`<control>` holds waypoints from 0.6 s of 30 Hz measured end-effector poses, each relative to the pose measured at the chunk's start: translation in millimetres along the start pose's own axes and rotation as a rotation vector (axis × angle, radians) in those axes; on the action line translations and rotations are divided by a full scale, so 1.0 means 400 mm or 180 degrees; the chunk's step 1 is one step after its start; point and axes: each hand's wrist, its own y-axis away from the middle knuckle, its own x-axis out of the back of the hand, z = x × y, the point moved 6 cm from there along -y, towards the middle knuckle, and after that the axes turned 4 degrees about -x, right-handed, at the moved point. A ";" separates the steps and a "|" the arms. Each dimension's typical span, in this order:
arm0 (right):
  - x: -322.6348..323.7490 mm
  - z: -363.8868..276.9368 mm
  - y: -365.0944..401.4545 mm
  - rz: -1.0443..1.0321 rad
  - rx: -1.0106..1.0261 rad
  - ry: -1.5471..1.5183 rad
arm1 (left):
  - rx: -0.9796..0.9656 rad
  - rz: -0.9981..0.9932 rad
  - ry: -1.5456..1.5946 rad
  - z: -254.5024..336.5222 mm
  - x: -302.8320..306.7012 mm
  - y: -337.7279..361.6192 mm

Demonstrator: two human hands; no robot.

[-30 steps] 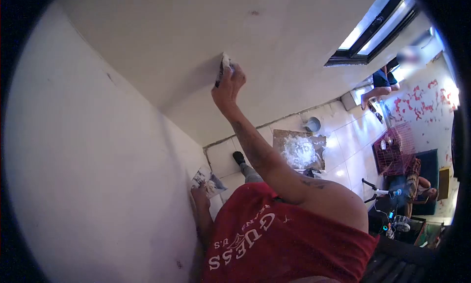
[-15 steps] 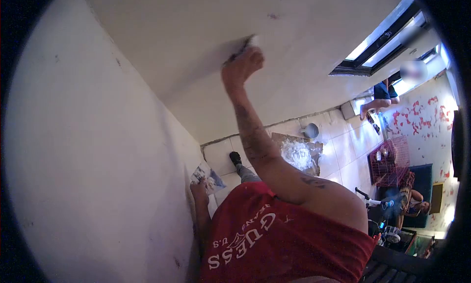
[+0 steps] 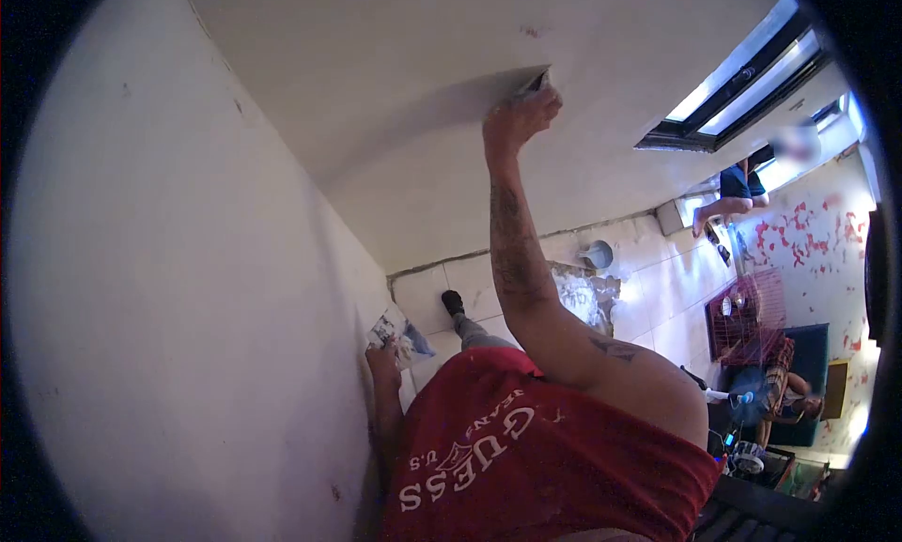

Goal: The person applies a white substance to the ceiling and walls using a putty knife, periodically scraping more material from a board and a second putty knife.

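My right hand (image 3: 522, 119) is stretched out against the pale wall (image 3: 404, 91), its fingers closed round a small flat scraper (image 3: 537, 80). The scraper's edge is at the wall surface, and a long shadow falls to its left. Low at the left, my left hand (image 3: 382, 362) grips a flat plate (image 3: 402, 339) smeared with white and grey paste, close to the adjoining white wall (image 3: 188, 307).
White powder or paste (image 3: 581, 296) lies on a sheet on the tiled floor, partly behind my forearm, beside a grey bucket (image 3: 597, 254). A dark-framed window (image 3: 738, 86), a red wire cage (image 3: 747, 317) and two people (image 3: 738, 190) (image 3: 794, 396) are at the right.
My right hand and the scraper have moved to the right along the wall. My forearm now covers more of the floor sheet. My left hand still holds the plate in nearly the same place.
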 end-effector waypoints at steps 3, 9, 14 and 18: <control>-0.073 -0.032 0.069 0.0278 0.0477 0.0395 | -0.1301 0.0247 -0.1230 -0.010 0.001 0.003; -0.044 -0.252 0.318 -0.1428 0.1200 -0.0444 | -0.0233 -0.0306 0.1357 0.059 -0.012 0.035; 0.079 -0.105 0.407 -0.3677 -0.0231 -0.3171 | -0.1345 -0.0370 -0.0625 0.078 -0.012 0.037; 0.257 0.064 0.375 -0.4343 -0.2130 -0.3434 | -0.2028 -0.0178 -0.1781 0.266 0.006 0.065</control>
